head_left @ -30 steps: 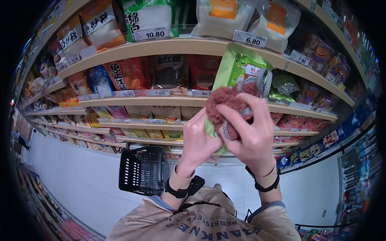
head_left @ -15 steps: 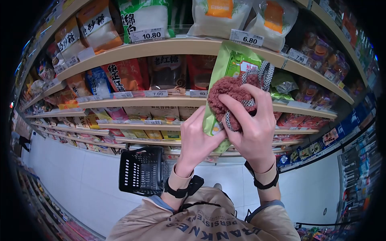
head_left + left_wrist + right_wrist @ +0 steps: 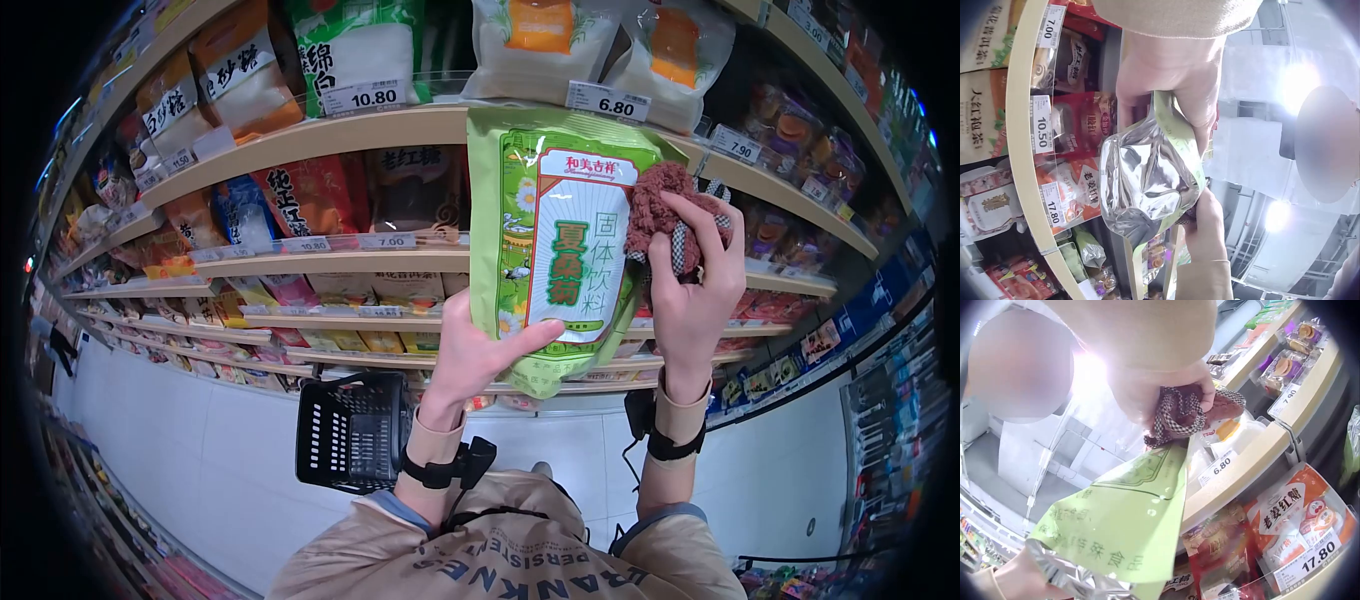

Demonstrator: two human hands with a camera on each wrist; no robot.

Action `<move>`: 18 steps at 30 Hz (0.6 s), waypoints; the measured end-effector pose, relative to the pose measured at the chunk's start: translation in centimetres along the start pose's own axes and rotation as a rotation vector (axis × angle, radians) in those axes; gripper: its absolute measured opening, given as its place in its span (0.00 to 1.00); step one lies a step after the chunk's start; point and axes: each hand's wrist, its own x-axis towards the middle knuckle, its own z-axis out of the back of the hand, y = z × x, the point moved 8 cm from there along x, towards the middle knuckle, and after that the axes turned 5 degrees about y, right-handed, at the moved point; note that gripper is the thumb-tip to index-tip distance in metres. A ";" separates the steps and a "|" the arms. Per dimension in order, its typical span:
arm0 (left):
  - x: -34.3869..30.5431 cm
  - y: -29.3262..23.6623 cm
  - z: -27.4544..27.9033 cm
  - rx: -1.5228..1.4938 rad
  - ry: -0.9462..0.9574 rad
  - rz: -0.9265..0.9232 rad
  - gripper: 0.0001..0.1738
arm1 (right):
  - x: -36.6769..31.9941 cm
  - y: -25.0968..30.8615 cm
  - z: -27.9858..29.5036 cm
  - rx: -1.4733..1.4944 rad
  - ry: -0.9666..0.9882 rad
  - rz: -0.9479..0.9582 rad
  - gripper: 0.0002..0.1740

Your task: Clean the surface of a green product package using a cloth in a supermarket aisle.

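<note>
A green pouch with a white and green label faces up in the head view, held in front of the shelves. My left hand grips its lower left edge, thumb across the front. My right hand pinches a reddish-brown fluffy cloth with a checkered trim against the pouch's right edge. In the left wrist view the silvery bottom of the pouch shows below the left hand. The right wrist view has the right hand on the checkered trim.
Shelves of bagged goods with price tags stretch across the front. White-filled bags stand on the upper shelf. A black basket is on the floor at the lower left, beside the person. More racks stand at the right.
The pouch has turned so its printed front faces up. My right hand and the cloth have moved right, from over the pouch to its right edge; my left hand has shifted slightly left and down.
</note>
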 end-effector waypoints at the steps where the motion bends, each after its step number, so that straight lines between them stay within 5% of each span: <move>1: 0.0 0.1 -0.1 -0.001 0.005 0.000 0.22 | 0.2 0.3 0.1 -0.017 -0.023 0.003 0.20; 9: 0.1 -0.6 -0.7 0.391 -0.016 -0.071 0.25 | 1.2 5.1 -2.2 -0.006 0.079 0.204 0.29; 18: -0.3 -0.7 0.0 0.384 -0.045 -0.100 0.24 | 2.0 5.1 -2.3 -0.059 0.106 0.237 0.31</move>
